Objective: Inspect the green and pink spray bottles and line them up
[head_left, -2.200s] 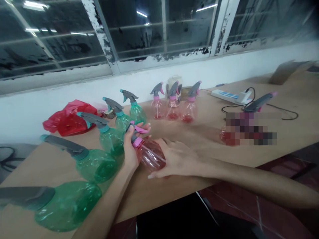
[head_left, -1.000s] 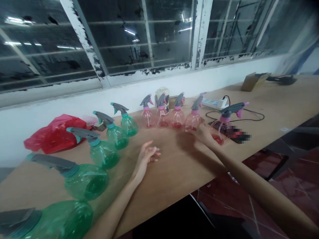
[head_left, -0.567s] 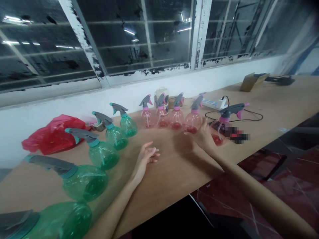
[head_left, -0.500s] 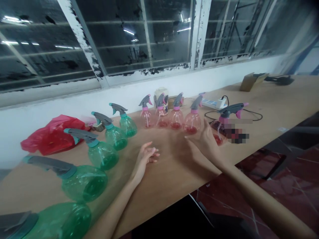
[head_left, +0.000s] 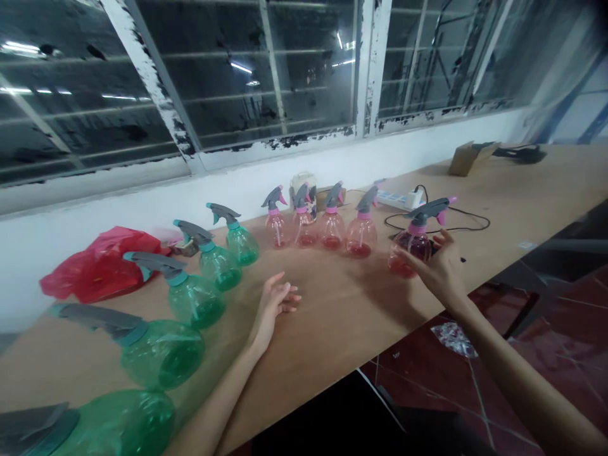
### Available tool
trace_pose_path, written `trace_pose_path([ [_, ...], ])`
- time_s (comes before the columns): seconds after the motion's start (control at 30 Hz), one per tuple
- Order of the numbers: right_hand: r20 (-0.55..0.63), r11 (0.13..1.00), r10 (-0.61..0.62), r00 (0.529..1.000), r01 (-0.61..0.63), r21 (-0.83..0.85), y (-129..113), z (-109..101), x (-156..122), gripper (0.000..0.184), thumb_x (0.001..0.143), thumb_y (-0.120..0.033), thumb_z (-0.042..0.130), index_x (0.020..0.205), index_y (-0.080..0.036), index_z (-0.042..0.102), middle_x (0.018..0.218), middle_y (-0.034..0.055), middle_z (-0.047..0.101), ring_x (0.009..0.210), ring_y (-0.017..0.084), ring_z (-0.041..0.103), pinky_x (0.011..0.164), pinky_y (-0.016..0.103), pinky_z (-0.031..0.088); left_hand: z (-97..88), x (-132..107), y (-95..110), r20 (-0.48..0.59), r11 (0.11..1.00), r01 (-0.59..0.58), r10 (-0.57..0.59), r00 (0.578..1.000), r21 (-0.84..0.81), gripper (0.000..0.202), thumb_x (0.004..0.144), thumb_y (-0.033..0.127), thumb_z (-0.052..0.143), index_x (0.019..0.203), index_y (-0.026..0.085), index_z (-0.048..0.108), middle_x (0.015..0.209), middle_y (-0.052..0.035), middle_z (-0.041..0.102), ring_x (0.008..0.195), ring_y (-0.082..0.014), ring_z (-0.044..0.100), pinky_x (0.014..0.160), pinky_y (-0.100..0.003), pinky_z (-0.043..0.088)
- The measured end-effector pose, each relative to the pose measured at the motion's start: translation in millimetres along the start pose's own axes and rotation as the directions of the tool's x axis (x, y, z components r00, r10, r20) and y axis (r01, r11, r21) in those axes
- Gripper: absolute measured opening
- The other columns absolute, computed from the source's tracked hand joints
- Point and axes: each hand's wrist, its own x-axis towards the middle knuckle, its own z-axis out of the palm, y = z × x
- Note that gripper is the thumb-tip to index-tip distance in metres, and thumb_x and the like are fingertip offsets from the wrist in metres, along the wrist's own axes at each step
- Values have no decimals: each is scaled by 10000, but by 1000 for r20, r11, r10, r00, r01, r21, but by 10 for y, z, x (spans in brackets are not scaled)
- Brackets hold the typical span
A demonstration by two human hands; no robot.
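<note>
1. The right hand (head_left: 439, 269) is spread, its thumb across the front of a pink spray bottle (head_left: 411, 240) and its fingers raised on the bottle's far right side. Whether the skin touches the plastic I cannot tell.
2. The left hand (head_left: 275, 304) is loosely curled, palm turned inward, with slack fingers apart from one another. It is over the table (head_left: 318, 316), well apart from the right hand; whether it rests there I cannot tell.
3. The pink bottle by the right hand stands upright, its grey head over a pink collar and its pink trigger pointing rightward, just above the fingertips.
4. Beyond and between the two hands, four more pink bottles (head_left: 361, 240) stand upright in a slightly curved row.
5. To the left of the left hand, five green bottles (head_left: 196, 303) run from beyond the fingers back beside the forearm; the nearest is cut off by the edge of view.
6. Farther left, past the green bottles, is a crumpled red bag (head_left: 107, 263).
7. Beyond the right hand are a white power strip (head_left: 392, 200) with a black cord, and farther off a cardboard box (head_left: 468, 159).
8. Below the right forearm, a clear plastic bag (head_left: 453, 339) lies on the red tiled floor (head_left: 503, 396).
</note>
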Motion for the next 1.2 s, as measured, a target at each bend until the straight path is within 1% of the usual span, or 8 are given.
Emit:
trace_pose_path([
  [0.2, 63, 992, 118, 991, -115, -53, -67, 101, -28, 791, 648, -700, 617, 1158, -101, 531, 1068, 210, 633, 1005, 393, 603, 834, 528, 442, -4, -30, 0, 13, 1000, 2, -2, 1000, 25, 533, 721, 408, 693, 1146, 173, 474, 851, -48, 654, 688, -184, 658, 553, -277, 494],
  [0.4, 202, 988, -111, 973, 86, 130, -386, 58, -434, 812, 642, -700, 636, 1192, -128, 462, 1081, 178, 624, 1001, 337, 596, 907, 507, 411, 39, -119, -13, 61, 983, -113, 105, 993, 143, 497, 748, 426, 667, 1148, 190, 490, 885, -53, 635, 805, -204, 641, 622, -291, 493],
  [0.6, 379, 864, -490, 785, 380, 329, -1110, 138, -977, 678, 695, -669, 631, 1134, -175, 479, 1030, 126, 618, 1026, 310, 564, 999, 553, 309, 88, -314, 173, 146, 947, -284, 263, 954, 150, 511, 748, 342, 703, 1199, 204, 507, 1213, -124, 598, 1163, -270, 536, 946, -388, 432],
  [0.77, 426, 761, -648, 631, 519, 389, -1643, 159, -1102, 670, 670, -712, 606, 1026, -146, 560, 994, 120, 612, 994, 302, 540, 1010, 552, 287, 146, -489, 464, 150, 898, -423, 405, 902, 119, 647, 679, 309, 755, 1273, 248, 506, 1368, -77, 526, 1287, -279, 448, 1053, -379, 362],
  [0.87, 456, 706, -707, 540, 573, 416, -1850, 122, -1078, 637, 686, -692, 589, 1026, -154, 591, 1019, 114, 621, 980, 300, 539, 998, 572, 282, 172, -550, 532, 111, 919, -356, 342, 933, 169, 493, 694, 333, 739, 1158, 230, 609, 1215, -68, 643, 1132, -279, 582, 1000, -392, 425],
  [0.97, 454, 665, -744, 490, 607, 436, -1986, 86, -1039, 641, 681, -649, 626, 1085, -152, 594, 1072, 117, 628, 1014, 308, 531, 993, 570, 285, 161, -556, 518, 82, 947, -263, 252, 964, 182, 294, 732, 372, 707, 963, 190, 703, 990, -74, 725, 1058, -292, 623, 1004, -421, 423],
  [1.07, 446, 632, -772, 453, 620, 464, -2077, 84, -1006, 730, 632, -602, 705, 1181, -143, 564, 1194, 135, 598, 1118, 320, 497, 1031, 536, 266, 112, -514, 486, 51, 962, -240, 235, 971, 132, 282, 761, 364, 686, 981, 190, 714, 992, -73, 730, 1156, -285, 573, 1064, -418, 364],
  [1.2, 511, 641, -764, 395, 561, 525, -2149, 112, -899, 822, 655, -644, 665, 1289, -146, 502, 1292, 159, 550, 1229, 347, 439, 1070, 575, 210, 35, -423, 491, -94, 982, -175, 181, 979, 76, 343, 707, 292, 718, 1031, 179, 704, 1009, -76, 731, 1151, -297, 580, 1050, -431, 383],
])
